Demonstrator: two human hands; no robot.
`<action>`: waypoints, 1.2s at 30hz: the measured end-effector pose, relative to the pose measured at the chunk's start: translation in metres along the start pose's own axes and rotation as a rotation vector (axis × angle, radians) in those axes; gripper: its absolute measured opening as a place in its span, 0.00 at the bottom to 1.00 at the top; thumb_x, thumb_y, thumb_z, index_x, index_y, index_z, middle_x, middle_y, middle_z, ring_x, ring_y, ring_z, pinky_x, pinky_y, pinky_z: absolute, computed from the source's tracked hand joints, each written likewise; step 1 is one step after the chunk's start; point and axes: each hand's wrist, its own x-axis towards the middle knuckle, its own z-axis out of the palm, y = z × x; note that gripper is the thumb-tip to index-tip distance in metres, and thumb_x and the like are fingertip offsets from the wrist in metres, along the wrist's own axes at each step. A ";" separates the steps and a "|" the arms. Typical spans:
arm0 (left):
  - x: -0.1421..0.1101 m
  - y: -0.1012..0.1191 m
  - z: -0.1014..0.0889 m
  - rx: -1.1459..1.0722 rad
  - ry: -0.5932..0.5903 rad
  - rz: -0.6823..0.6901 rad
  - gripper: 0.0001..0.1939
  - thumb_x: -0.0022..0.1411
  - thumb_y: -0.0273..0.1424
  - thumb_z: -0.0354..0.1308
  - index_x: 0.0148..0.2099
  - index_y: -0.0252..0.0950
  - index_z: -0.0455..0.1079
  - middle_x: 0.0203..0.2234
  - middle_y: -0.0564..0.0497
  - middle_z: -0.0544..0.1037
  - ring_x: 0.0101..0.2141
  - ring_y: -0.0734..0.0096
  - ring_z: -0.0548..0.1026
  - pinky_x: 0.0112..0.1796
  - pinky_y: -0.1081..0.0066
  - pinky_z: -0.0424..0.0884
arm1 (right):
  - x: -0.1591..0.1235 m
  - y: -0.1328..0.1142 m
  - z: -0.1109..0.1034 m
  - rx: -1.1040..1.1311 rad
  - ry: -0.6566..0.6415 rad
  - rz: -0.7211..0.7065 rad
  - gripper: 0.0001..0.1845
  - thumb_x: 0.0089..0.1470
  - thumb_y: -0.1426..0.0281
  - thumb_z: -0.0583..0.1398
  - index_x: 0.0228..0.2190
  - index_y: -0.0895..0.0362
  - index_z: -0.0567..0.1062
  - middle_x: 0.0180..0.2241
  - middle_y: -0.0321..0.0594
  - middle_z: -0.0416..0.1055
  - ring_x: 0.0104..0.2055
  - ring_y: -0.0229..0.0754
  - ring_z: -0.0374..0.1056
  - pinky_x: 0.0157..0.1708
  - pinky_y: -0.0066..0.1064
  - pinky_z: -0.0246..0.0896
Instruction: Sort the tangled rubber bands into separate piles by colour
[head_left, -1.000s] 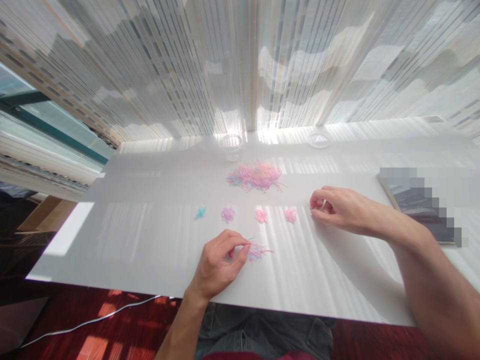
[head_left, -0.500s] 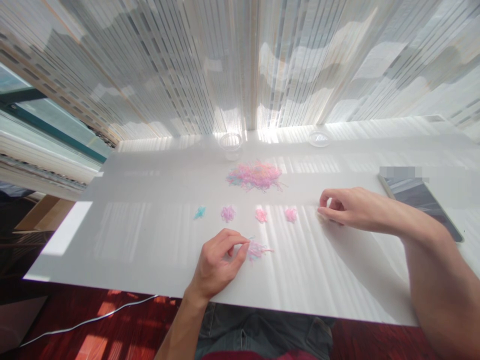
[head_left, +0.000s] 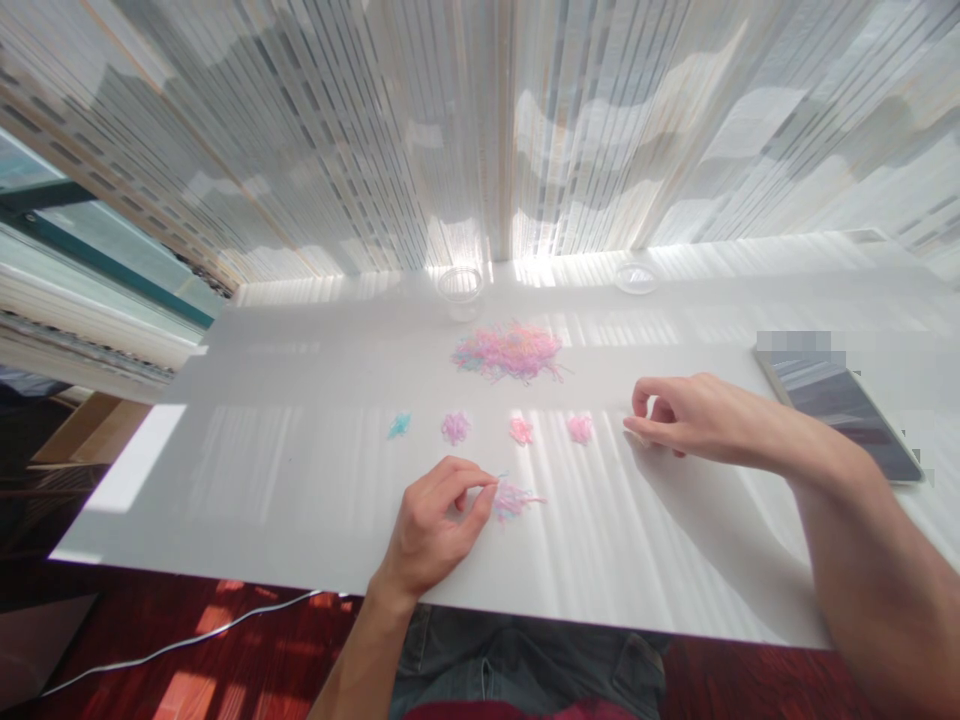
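Observation:
My left hand is closed in a pinch at the left edge of a small mixed pile of thin pastel strands, which look like small elastic bands. Whatever its fingertips hold is too small to make out. Farther right, my right hand pinches thumb and forefinger together low over the table; what is between them is hidden. Between the hands and a big mixed pile runs a row of little heaps: teal, lilac, coral pink and light pink.
A clear round tub and a clear lid stand at the back of the white table. On the right lies a dark-screened tablet or phone. Behind the table hangs a striped curtain. A white cable crosses the floor.
My right hand has shifted slightly left, towards the light pink heap, still pinched. My left hand stays at the near pile, almost unmoved.

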 end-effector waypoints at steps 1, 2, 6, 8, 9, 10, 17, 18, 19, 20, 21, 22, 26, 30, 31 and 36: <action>0.000 0.000 0.000 0.002 -0.003 0.007 0.05 0.68 0.23 0.60 0.42 0.37 0.76 0.34 0.50 0.79 0.28 0.74 0.73 0.29 0.73 0.71 | -0.001 0.000 -0.001 -0.013 0.036 -0.006 0.14 0.62 0.58 0.56 0.29 0.53 0.70 0.23 0.35 0.76 0.23 0.41 0.71 0.25 0.31 0.57; 0.000 0.000 0.000 0.009 -0.011 0.019 0.05 0.68 0.23 0.60 0.43 0.37 0.76 0.34 0.49 0.79 0.30 0.73 0.74 0.30 0.73 0.72 | -0.001 0.000 -0.003 -0.028 0.086 -0.018 0.15 0.63 0.57 0.56 0.28 0.53 0.70 0.23 0.35 0.75 0.23 0.41 0.70 0.24 0.31 0.56; 0.002 0.001 0.002 0.119 -0.057 0.077 0.07 0.68 0.24 0.60 0.47 0.38 0.76 0.36 0.48 0.79 0.38 0.65 0.77 0.39 0.65 0.75 | -0.003 -0.013 0.000 -0.029 0.285 -0.160 0.19 0.65 0.56 0.55 0.26 0.53 0.69 0.19 0.34 0.69 0.20 0.37 0.64 0.23 0.30 0.51; 0.002 0.002 0.004 0.194 -0.071 0.098 0.09 0.68 0.24 0.60 0.48 0.39 0.77 0.37 0.48 0.78 0.37 0.65 0.76 0.39 0.63 0.73 | -0.002 -0.025 0.010 0.022 0.329 -0.274 0.17 0.65 0.57 0.55 0.28 0.53 0.70 0.18 0.32 0.67 0.19 0.36 0.61 0.23 0.29 0.50; 0.002 0.002 0.005 0.224 -0.079 0.106 0.10 0.68 0.24 0.59 0.49 0.39 0.77 0.37 0.48 0.78 0.37 0.65 0.76 0.39 0.64 0.72 | -0.002 -0.032 0.017 0.049 0.341 -0.351 0.16 0.66 0.59 0.55 0.29 0.54 0.71 0.18 0.32 0.66 0.19 0.35 0.61 0.23 0.28 0.50; 0.002 0.003 0.005 0.248 -0.088 0.113 0.10 0.69 0.24 0.59 0.49 0.40 0.77 0.37 0.48 0.78 0.36 0.66 0.75 0.38 0.64 0.71 | -0.001 -0.039 0.026 0.073 0.337 -0.437 0.14 0.66 0.60 0.56 0.30 0.54 0.72 0.19 0.32 0.67 0.20 0.35 0.61 0.24 0.28 0.50; 0.000 0.001 0.007 0.280 -0.121 0.109 0.08 0.68 0.27 0.61 0.48 0.40 0.78 0.39 0.49 0.78 0.33 0.68 0.73 0.38 0.64 0.68 | 0.004 -0.069 0.082 0.049 0.148 -0.731 0.06 0.64 0.68 0.61 0.40 0.57 0.76 0.30 0.37 0.75 0.27 0.38 0.68 0.28 0.29 0.55; 0.000 0.001 0.007 0.274 -0.119 0.108 0.08 0.68 0.27 0.61 0.48 0.40 0.78 0.39 0.49 0.78 0.33 0.68 0.73 0.38 0.65 0.68 | 0.004 -0.069 0.085 0.048 0.140 -0.727 0.05 0.64 0.69 0.61 0.39 0.57 0.76 0.30 0.37 0.75 0.27 0.38 0.69 0.28 0.29 0.55; 0.000 0.001 0.007 0.270 -0.115 0.109 0.08 0.68 0.26 0.61 0.47 0.40 0.79 0.38 0.49 0.78 0.33 0.69 0.73 0.38 0.65 0.68 | 0.004 -0.070 0.087 0.046 0.137 -0.722 0.05 0.64 0.69 0.61 0.39 0.57 0.77 0.30 0.37 0.75 0.27 0.38 0.69 0.28 0.29 0.55; 0.000 0.001 0.007 0.266 -0.113 0.108 0.08 0.68 0.26 0.61 0.46 0.40 0.79 0.38 0.49 0.78 0.32 0.69 0.73 0.38 0.65 0.68 | 0.004 -0.070 0.087 0.042 0.135 -0.717 0.05 0.64 0.70 0.61 0.38 0.57 0.77 0.29 0.37 0.75 0.27 0.38 0.68 0.28 0.29 0.55; 0.000 0.002 0.006 0.264 -0.110 0.108 0.08 0.68 0.25 0.61 0.46 0.40 0.79 0.38 0.49 0.78 0.32 0.69 0.73 0.38 0.65 0.68 | 0.004 -0.071 0.087 0.039 0.135 -0.714 0.04 0.64 0.70 0.61 0.38 0.57 0.77 0.29 0.37 0.75 0.27 0.38 0.68 0.28 0.29 0.55; 0.001 0.002 0.006 0.261 -0.108 0.108 0.08 0.68 0.25 0.61 0.45 0.40 0.79 0.38 0.49 0.78 0.32 0.69 0.73 0.38 0.65 0.68 | 0.004 -0.071 0.086 0.038 0.139 -0.714 0.04 0.64 0.71 0.61 0.38 0.57 0.77 0.29 0.37 0.75 0.27 0.38 0.68 0.28 0.29 0.54; 0.001 0.002 0.006 0.250 -0.095 0.099 0.08 0.68 0.25 0.61 0.44 0.40 0.79 0.37 0.49 0.78 0.33 0.69 0.74 0.38 0.66 0.70 | 0.004 -0.072 0.086 0.043 0.149 -0.717 0.04 0.64 0.72 0.61 0.37 0.57 0.77 0.30 0.38 0.75 0.28 0.37 0.69 0.28 0.28 0.55; 0.000 0.002 0.005 0.234 -0.083 0.099 0.07 0.68 0.24 0.60 0.44 0.39 0.78 0.37 0.49 0.78 0.35 0.67 0.75 0.38 0.65 0.71 | 0.004 -0.073 0.087 0.049 0.164 -0.709 0.05 0.62 0.74 0.60 0.37 0.57 0.77 0.30 0.38 0.76 0.28 0.38 0.69 0.28 0.28 0.55; 0.000 0.002 0.004 0.227 -0.080 0.097 0.07 0.68 0.24 0.60 0.44 0.39 0.77 0.37 0.49 0.78 0.36 0.67 0.76 0.38 0.65 0.71 | 0.004 -0.073 0.088 0.051 0.169 -0.705 0.06 0.61 0.75 0.60 0.36 0.57 0.77 0.30 0.38 0.76 0.28 0.37 0.69 0.28 0.28 0.55; 0.001 0.003 0.002 0.176 -0.064 0.073 0.06 0.69 0.25 0.59 0.43 0.39 0.76 0.36 0.49 0.78 0.36 0.66 0.76 0.38 0.65 0.71 | 0.005 -0.073 0.088 0.075 0.166 -0.686 0.06 0.59 0.77 0.60 0.34 0.58 0.77 0.30 0.39 0.76 0.28 0.38 0.69 0.29 0.29 0.55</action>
